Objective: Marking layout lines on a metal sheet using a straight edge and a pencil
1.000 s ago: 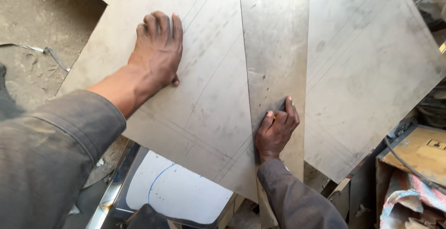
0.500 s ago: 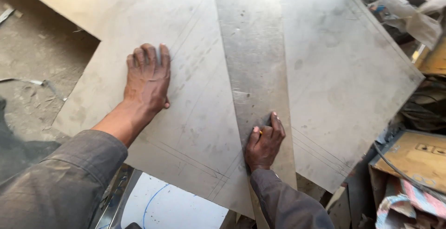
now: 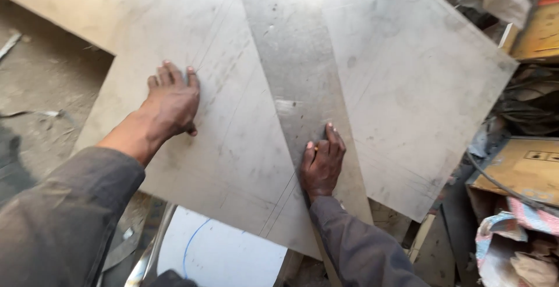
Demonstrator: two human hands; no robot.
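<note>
Dusty concrete floor (image 3: 46, 83) lies beneath a large grey scratched metal sheet (image 3: 244, 147). On it the left hand (image 3: 173, 102) rests flat, fingers spread, gripping nothing. Nearby, the right hand (image 3: 322, 162) presses open-palmed on a long narrow metal strip (image 3: 291, 60) crossing the sheet.

Metal workshop, steel sheets (image 3: 402, 89), dusty floor (image 3: 46, 83), cardboard boxes (image 3: 524, 170)
</note>
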